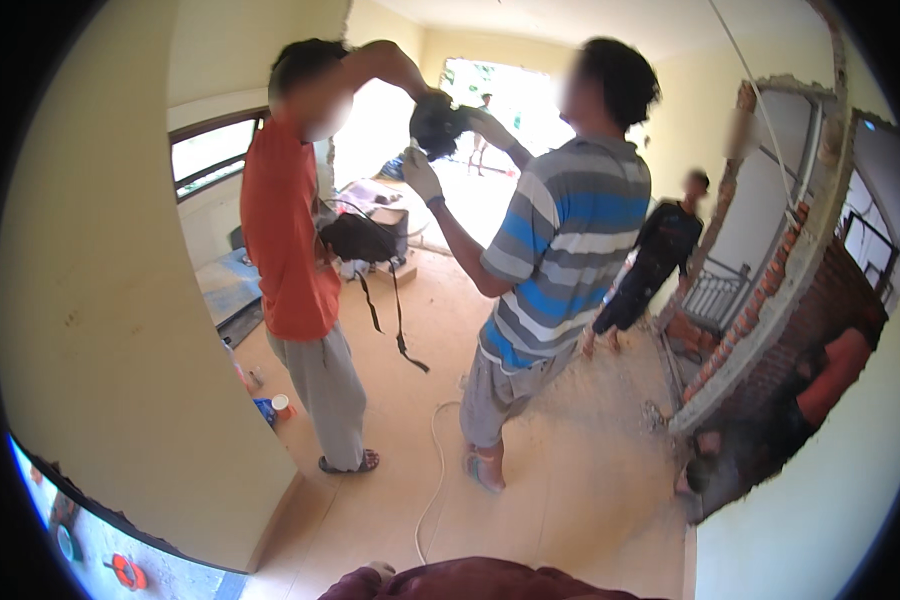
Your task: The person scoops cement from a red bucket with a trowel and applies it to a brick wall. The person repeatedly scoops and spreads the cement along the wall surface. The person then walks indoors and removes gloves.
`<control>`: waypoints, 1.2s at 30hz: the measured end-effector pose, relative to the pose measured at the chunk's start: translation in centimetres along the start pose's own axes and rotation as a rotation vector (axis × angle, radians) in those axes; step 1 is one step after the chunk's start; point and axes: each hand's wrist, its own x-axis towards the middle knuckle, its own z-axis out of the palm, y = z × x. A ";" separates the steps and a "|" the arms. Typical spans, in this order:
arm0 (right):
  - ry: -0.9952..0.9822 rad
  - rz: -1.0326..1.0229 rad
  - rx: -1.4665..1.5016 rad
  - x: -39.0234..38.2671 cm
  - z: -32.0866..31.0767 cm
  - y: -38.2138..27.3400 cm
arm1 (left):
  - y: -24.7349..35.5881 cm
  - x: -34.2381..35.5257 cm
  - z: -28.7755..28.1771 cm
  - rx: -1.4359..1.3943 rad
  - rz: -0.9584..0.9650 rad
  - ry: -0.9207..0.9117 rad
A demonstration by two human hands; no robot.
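At the lower edge show my maroon clothing (pixel 480 580) and a small pale bit of what looks like my left hand (pixel 382 569); its fingers are hidden. My right hand is out of the picture. Ahead, a person in an orange shirt (pixel 285 230) holds a black bag (pixel 360 238) with dangling straps low in one hand. Facing them, a person in a striped shirt (pixel 580 250) raises both hands in pale gloves to a dark, rounded object (pixel 436 125). The first person's other arm reaches up to that same object, whose kind I cannot make out.
A white cable (pixel 436 450) runs across the dusty floor (pixel 400 400). Broken brickwork edges the opening (pixel 760 320) at right, where someone in red and black (pixel 830 385) bends low. Another person in dark clothes (pixel 665 245) stands behind. A white cup (pixel 282 405) sits near the left wall (pixel 120 300).
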 end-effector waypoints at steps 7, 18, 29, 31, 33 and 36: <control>0.031 -0.021 0.024 -1.3 2.7 -0.3 | -1.2 -1.0 -3.9 -0.193 -0.041 0.010; 0.036 0.062 0.073 -5.1 6.0 -0.4 | -4.6 -0.6 -3.7 -0.184 -0.068 -0.008; 0.055 0.012 0.007 -3.6 6.8 -3.6 | -5.0 -6.2 -5.4 -0.238 -0.137 0.116; 0.062 -0.036 -0.021 -2.2 6.7 -5.7 | -8.6 -5.9 -5.0 -0.189 -0.111 0.110; 0.078 -0.093 -0.056 -0.3 6.9 -7.4 | -11.6 -4.9 -5.2 -0.133 -0.067 0.067; 0.321 -0.156 -0.249 4.1 7.8 -0.7 | -5.7 -0.2 -7.8 -0.066 0.055 0.013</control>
